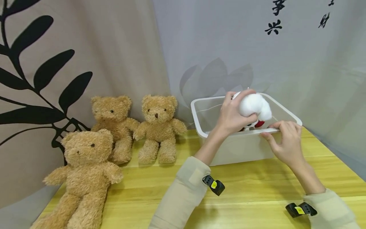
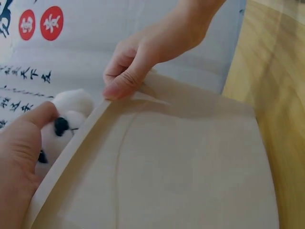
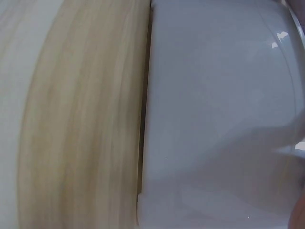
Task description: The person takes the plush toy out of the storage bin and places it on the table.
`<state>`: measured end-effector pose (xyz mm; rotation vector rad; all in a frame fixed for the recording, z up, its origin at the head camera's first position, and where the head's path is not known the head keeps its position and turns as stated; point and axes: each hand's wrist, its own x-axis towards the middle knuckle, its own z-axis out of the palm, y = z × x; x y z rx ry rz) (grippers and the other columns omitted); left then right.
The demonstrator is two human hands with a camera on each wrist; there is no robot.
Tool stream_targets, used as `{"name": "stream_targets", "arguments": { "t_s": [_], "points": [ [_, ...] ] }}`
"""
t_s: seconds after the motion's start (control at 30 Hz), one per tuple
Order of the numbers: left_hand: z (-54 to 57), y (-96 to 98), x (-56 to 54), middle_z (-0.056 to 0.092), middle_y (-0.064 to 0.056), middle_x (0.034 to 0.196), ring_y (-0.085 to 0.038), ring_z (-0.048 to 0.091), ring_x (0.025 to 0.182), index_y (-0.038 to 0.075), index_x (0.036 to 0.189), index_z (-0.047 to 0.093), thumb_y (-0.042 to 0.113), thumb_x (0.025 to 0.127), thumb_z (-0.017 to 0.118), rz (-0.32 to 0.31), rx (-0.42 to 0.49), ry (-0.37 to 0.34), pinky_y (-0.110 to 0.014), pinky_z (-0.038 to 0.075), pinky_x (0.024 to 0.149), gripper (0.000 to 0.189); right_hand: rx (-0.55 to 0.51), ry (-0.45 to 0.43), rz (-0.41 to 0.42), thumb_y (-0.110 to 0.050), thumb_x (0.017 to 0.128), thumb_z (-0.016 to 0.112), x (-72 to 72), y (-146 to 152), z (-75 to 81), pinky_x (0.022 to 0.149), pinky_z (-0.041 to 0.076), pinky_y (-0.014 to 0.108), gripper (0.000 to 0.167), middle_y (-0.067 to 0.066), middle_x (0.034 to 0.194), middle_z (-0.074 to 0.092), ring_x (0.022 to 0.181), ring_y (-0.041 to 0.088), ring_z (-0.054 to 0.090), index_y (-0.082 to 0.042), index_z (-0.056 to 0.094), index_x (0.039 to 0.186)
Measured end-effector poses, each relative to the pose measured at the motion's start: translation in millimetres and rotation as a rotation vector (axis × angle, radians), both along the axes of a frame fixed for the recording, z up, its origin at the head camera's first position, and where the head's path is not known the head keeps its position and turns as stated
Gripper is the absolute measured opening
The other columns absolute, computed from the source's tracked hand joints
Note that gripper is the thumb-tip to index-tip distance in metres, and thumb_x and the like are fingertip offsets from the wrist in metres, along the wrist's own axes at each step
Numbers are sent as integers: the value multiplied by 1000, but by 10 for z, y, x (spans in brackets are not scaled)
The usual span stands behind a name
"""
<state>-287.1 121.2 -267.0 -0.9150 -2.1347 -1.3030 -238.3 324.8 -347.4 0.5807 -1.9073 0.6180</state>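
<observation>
My left hand [image 1: 233, 114] grips a white plush toy [image 1: 258, 105] just inside the front of a white plastic bin [image 1: 243, 148]. Black patches show on the plush toy [image 2: 71, 107] in the left wrist view, and a bit of red shows beneath it in the head view. Its lower part is hidden behind the bin's front wall. With thumb and fingers, my right hand [image 1: 287, 143] pinches the bin's rim near the front right corner. The right wrist view is mostly filled by the bin's outer wall [image 3: 214, 95]; only a sliver of hand shows at its edge.
Three brown teddy bears sit to the left: one bear [image 1: 85, 171] in front, another bear [image 1: 114, 124] behind it, and a third bear [image 1: 158, 127] nearer the bin. All stand on a wooden table [image 1: 243, 190], with a printed curtain [image 1: 211, 35] close behind.
</observation>
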Motion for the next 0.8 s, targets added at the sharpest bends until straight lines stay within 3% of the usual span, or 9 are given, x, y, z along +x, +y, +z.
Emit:
{"name": "stream_targets", "arguments": {
  "t_s": [0.2,0.4,0.63,0.8],
  "points": [
    [-24,-69,37,48,-13,128,-11,46,117,16,129,64,8,73,83,-107,257,180,-19,51,85,59,6,1,3,-66,92,56,-13,-19,-2,97,18,34,72,15,78,57,81,36,45,5,58,88],
    [-77,-121,116,49,-17,127,-15,49,119,11,127,63,4,72,83,-121,417,312,-23,50,94,59,7,11,-1,-65,93,56,-19,-20,-14,97,18,33,71,15,78,57,80,33,43,6,58,88],
    [-111,-280,219,52,-19,122,-19,53,118,8,127,63,2,72,83,-147,480,368,-27,51,96,59,14,12,-5,-64,93,56,-13,8,-22,97,19,36,71,14,78,57,82,36,46,6,59,90],
    [10,-497,305,52,-20,127,-24,51,123,4,129,59,2,76,84,-167,544,377,-37,51,100,59,11,-7,-16,-67,93,55,-4,21,-20,96,20,38,72,14,78,58,81,36,46,5,60,90]
  ]
}}
